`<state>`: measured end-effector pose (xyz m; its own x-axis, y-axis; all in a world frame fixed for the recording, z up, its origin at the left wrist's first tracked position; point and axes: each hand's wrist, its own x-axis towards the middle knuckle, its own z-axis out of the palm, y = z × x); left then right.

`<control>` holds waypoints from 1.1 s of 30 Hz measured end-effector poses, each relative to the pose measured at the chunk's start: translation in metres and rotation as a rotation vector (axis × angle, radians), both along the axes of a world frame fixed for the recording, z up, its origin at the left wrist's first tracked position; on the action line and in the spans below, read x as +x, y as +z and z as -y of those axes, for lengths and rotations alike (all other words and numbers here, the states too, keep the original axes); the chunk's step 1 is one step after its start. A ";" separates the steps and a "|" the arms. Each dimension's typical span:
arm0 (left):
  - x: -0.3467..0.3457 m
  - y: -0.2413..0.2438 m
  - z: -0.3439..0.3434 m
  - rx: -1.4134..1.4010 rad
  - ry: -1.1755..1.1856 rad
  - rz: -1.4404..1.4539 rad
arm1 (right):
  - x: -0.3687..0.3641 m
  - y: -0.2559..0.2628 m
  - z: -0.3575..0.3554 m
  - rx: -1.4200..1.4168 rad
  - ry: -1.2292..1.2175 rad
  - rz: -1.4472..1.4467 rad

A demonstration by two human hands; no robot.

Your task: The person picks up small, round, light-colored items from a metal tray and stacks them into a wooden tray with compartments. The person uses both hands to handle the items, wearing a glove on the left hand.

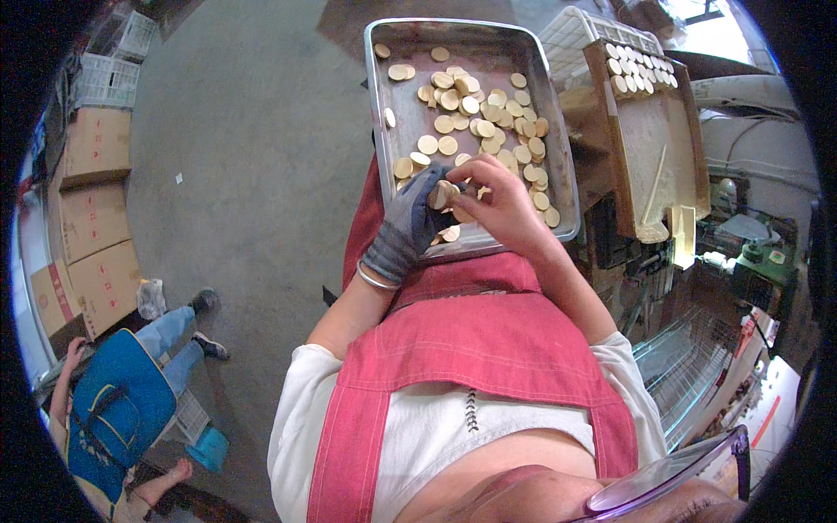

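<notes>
My left hand (413,212), in a grey knitted work glove, grips a few round wooden discs (441,195) over the near end of a metal tray (571,189). Bare and close beside it, my right hand (494,196) has its thumb and fingers on a wooden disc (465,208) next to that small bunch. The fingers partly hide how the discs sit. Many loose pale wooden discs (448,99) lie scattered and overlapping on the tray's floor. The tray rests at my lap, over my red apron (471,340).
To the right, a wooden tray (654,144) bears rows of upright discs (637,68) and a thin stick (654,186). Beyond it stands a green machine (762,261); a wire basket (693,359) is nearer. Stacked cardboard boxes (98,216) and a seated person in a blue apron (121,399) are at left.
</notes>
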<state>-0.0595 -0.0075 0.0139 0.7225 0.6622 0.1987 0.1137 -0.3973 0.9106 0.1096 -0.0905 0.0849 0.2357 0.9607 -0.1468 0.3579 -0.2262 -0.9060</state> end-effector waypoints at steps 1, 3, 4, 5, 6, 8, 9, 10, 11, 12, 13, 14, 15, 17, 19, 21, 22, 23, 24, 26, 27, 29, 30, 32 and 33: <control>0.001 0.003 -0.002 -0.035 -0.041 -0.004 | 0.001 0.001 0.001 0.029 -0.039 0.022; 0.004 0.007 -0.006 -0.105 -0.125 -0.007 | 0.003 0.003 0.002 0.085 -0.131 0.064; 0.004 0.007 -0.005 -0.145 -0.112 0.007 | 0.002 0.004 0.002 0.113 -0.144 0.156; 0.005 0.007 -0.004 -0.182 -0.098 0.021 | 0.000 0.003 0.001 0.152 -0.154 0.247; 0.005 0.005 -0.003 -0.205 -0.084 0.053 | -0.003 0.002 -0.002 0.189 -0.164 0.335; 0.008 -0.002 -0.003 -0.220 -0.081 0.123 | -0.010 0.001 -0.006 0.304 -0.139 0.485; 0.008 -0.006 -0.002 -0.219 -0.086 0.159 | -0.013 0.000 -0.007 0.316 -0.133 0.525; 0.009 -0.010 -0.002 -0.210 -0.077 0.164 | -0.015 0.000 -0.008 0.333 -0.121 0.565; 0.008 -0.013 -0.002 -0.201 -0.075 0.158 | -0.017 -0.001 -0.008 0.346 -0.110 0.603; 0.007 -0.015 -0.002 -0.196 -0.066 0.143 | -0.019 -0.001 -0.008 0.375 -0.111 0.631; 0.007 -0.016 -0.001 -0.175 -0.053 0.147 | -0.021 -0.001 -0.007 0.370 -0.106 0.631; 0.005 -0.016 0.001 -0.159 -0.037 0.144 | -0.022 -0.001 -0.005 0.359 -0.103 0.632; 0.005 -0.015 0.002 -0.143 -0.024 0.144 | -0.023 -0.002 -0.004 0.348 -0.102 0.636; 0.005 -0.013 0.002 -0.048 -0.048 0.110 | -0.022 -0.003 -0.001 0.392 -0.091 0.620; 0.005 -0.011 0.003 -0.018 -0.054 0.119 | -0.020 -0.005 0.002 0.406 -0.098 0.617; 0.006 -0.011 0.005 -0.064 -0.051 0.168 | -0.019 -0.006 0.005 0.431 -0.096 0.648; 0.007 -0.012 0.007 -0.085 -0.049 0.193 | -0.019 -0.006 0.006 0.428 -0.093 0.664; 0.007 -0.013 0.007 -0.105 -0.049 0.219 | -0.019 -0.007 0.007 0.455 -0.092 0.685; 0.007 -0.014 0.008 -0.114 -0.050 0.236 | -0.020 -0.007 0.007 0.426 -0.093 0.682; 0.007 -0.016 0.009 -0.128 -0.058 0.269 | -0.021 -0.007 0.007 0.411 -0.106 0.677; 0.007 -0.017 0.009 -0.123 -0.049 0.258 | -0.022 -0.008 0.006 0.430 -0.101 0.672; 0.005 -0.016 0.010 -0.118 -0.043 0.226 | -0.024 -0.008 0.005 0.429 -0.107 0.649; 0.005 -0.016 0.010 -0.118 -0.050 0.206 | -0.024 -0.009 0.004 0.454 -0.127 0.627; 0.005 -0.015 0.010 -0.146 -0.048 0.158 | -0.023 -0.011 0.001 0.487 -0.157 0.584; 0.006 -0.014 0.011 -0.202 -0.045 0.162 | -0.024 -0.011 0.001 0.472 -0.145 0.584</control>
<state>-0.0540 -0.0181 -0.0002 0.7219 0.6679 0.1810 -0.0537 -0.2068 0.9769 0.0860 -0.0916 0.0737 0.2773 0.8443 0.4586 0.8047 0.0567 -0.5909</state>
